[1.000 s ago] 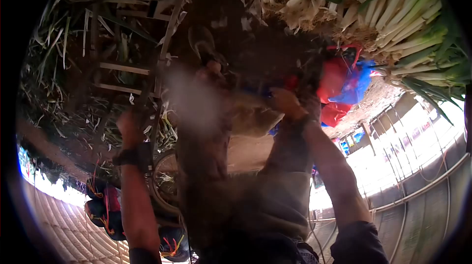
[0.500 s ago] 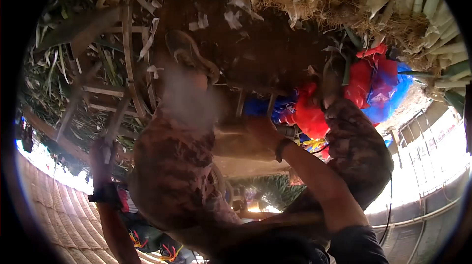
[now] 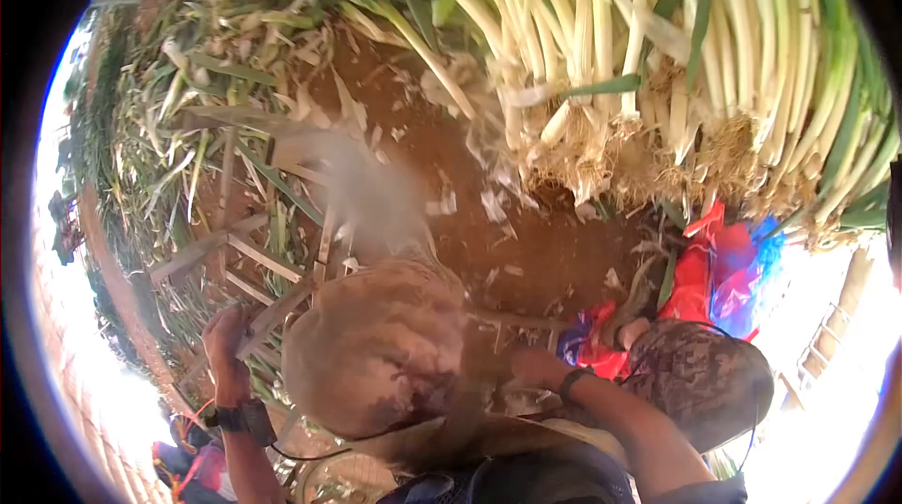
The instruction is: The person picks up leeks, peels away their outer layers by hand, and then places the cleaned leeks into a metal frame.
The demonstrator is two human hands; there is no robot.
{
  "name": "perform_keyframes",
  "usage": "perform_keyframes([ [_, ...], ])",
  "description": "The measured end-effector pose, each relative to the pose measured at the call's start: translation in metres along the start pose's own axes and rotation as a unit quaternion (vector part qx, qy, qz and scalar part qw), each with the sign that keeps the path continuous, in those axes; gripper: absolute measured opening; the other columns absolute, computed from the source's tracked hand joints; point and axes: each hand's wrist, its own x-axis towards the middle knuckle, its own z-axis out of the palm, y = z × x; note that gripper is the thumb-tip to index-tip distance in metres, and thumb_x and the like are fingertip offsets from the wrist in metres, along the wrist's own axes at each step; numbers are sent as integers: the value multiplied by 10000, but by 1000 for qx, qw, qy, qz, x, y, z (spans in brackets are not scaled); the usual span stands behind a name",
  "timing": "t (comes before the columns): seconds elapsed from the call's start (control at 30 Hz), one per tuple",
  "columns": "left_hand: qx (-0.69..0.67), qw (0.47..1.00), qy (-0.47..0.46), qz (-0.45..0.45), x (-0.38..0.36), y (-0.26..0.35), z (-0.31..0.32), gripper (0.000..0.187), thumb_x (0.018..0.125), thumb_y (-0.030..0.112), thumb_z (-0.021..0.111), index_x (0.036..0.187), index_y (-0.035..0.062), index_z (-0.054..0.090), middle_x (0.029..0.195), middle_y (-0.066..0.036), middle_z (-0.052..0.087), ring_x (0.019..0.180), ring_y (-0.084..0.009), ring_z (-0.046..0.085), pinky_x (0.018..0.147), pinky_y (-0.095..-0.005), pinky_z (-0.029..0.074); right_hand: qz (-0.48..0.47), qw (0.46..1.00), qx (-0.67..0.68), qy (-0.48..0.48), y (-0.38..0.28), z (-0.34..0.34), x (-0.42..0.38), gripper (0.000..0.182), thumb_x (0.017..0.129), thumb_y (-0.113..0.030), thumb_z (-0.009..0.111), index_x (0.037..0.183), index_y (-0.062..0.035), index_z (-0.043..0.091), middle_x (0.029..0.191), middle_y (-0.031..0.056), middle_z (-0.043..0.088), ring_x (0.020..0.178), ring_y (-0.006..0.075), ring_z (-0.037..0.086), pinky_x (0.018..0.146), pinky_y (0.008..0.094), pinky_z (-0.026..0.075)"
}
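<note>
My left hand (image 3: 225,342) is closed around one bar of a slatted wooden frame (image 3: 254,248), which looks like a small stool's legs and rungs. The frame stands tilted at the left, over leek scraps. Between my knees is my right hand (image 3: 534,368), blurred, its fingers not readable. It is beside a thin wooden bar (image 3: 521,320) that seems part of another low wooden piece; whether the hand grips it cannot be made out. A whitish smear on the lens hides the area above my left knee (image 3: 376,344).
Leeks (image 3: 587,25) with roots toward me lie in a thick row at the top right. Red and blue plastic bags (image 3: 695,274) rest by my right foot. Leaf trimmings (image 3: 169,109) cover the left ground; peel scraps dot the brown soil (image 3: 451,250).
My view has tilted upward, so more leeks and ground show. Both hands appear lower in the picture. The wooden frame is still in my left hand and its angle in view has changed.
</note>
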Motion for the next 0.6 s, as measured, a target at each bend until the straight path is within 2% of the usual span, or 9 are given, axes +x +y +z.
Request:
perform_keyframes([
  [0.13,-109,984,-26,138,-8,-2,12,215,894,110,621,1036,-38,686,804,-59,668,638,-148,605,567,-266,473,63,978,-104,-170,13,21,27,588,836,-450,637,1280,-70,561,1117,206,668,992,406,648,840,477,521],
  [0.17,-82,980,47,177,-9,-3,20,208,906,94,607,1045,-42,681,801,-65,669,630,-145,608,553,-265,480,63,978,-125,-154,18,17,26,588,836,-450,637,1280,-70,561,1117,206,668,992,406,648,840,477,521],
  [0.23,-55,954,137,260,-9,-2,36,201,919,69,593,1059,-48,678,795,-73,668,625,-132,608,543,-260,495,-185,962,-30,200,-18,-8,0,442,865,-395,599,1169,-79,651,1181,178,660,1093,385,618,917,449,492],
  [0.27,-49,940,150,303,-14,-8,35,201,919,60,593,1064,-50,679,791,-76,667,628,-123,607,547,-256,503,-184,963,-20,194,-20,10,-4,442,865,-395,599,1169,-79,651,1181,178,660,1093,385,618,917,449,492],
  [0.33,-109,945,154,268,-14,1,37,205,908,67,614,1055,-55,690,800,-78,671,635,-124,605,559,-257,504,23,986,165,-7,-7,-26,7,377,870,-359,578,1123,-101,684,1212,160,653,1130,351,609,954,440,472],
  [0.43,-133,927,182,301,2,9,45,191,891,78,630,1019,-41,708,791,-61,674,655,-118,609,574,-256,484,-66,979,-113,157,-69,-91,-13,351,863,-340,594,1105,-105,692,1172,169,669,1087,351,630,915,434,491],
  [0.5,-109,899,216,364,40,10,65,186,880,102,644,996,-21,722,779,-58,684,666,-117,613,585,-262,475,32,969,-143,199,-24,-114,47,333,862,-333,623,1106,-116,691,1097,176,690,1026,362,650,879,425,509],
  [0.57,-90,882,238,396,63,13,78,185,875,107,648,988,-17,724,774,-67,688,675,-125,620,603,-265,481,-48,939,-12,340,-55,-158,35,304,845,-301,662,1079,-111,698,976,195,699,959,369,663,841,438,522],
  [0.6,-127,895,224,364,49,28,90,191,871,110,645,994,-11,726,771,-72,690,696,-137,630,624,-269,487,-9,942,-89,324,-93,-179,16,317,858,-285,658,1115,-102,682,1008,192,692,973,362,660,867,435,517],
])
